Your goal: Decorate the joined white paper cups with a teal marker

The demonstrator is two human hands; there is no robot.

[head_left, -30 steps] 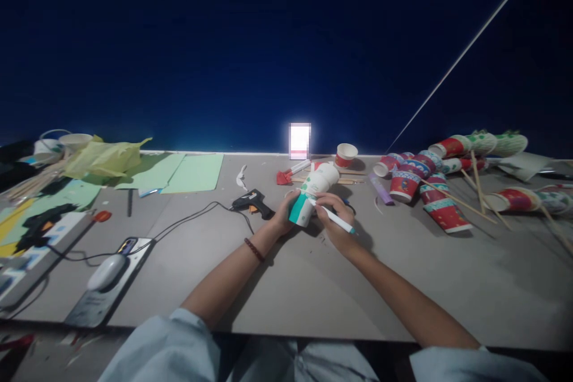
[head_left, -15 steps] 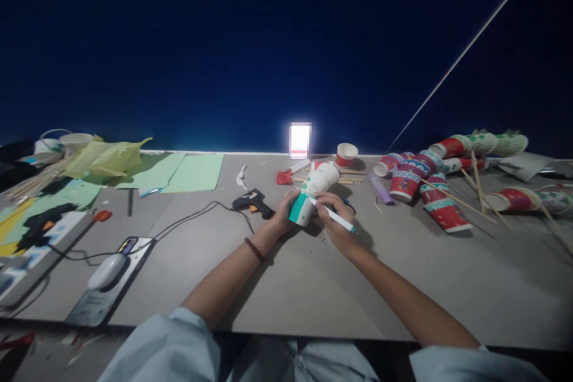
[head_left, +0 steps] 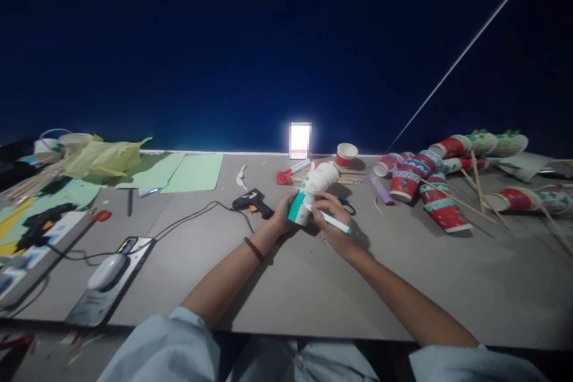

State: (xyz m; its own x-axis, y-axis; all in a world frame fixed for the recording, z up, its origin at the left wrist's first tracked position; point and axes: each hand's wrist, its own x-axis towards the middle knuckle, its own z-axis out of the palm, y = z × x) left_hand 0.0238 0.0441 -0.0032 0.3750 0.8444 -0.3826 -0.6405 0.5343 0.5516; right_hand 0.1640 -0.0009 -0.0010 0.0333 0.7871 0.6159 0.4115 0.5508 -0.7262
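My left hand point(head_left: 283, 215) is wrapped round the lower end of a white paper cup stack point(head_left: 313, 191) with a teal band, lying tilted on the grey table point(head_left: 286, 286). My right hand point(head_left: 333, 221) pinches a white marker with a teal cap point(head_left: 333, 222), its tip against the cup's side near the teal band. Both forearms reach in from the bottom of the view. A bead bracelet sits on my left wrist.
A black glue gun point(head_left: 251, 202) with its cord lies left of the cup. A pile of red patterned cups point(head_left: 425, 182) with wooden sticks fills the right. Green paper sheets point(head_left: 179, 173), a power strip point(head_left: 111, 277) and a bright phone screen point(head_left: 299, 139) are around.
My right hand with the marker has shifted slightly left along the cup. The left hand and the cup have stayed in place.
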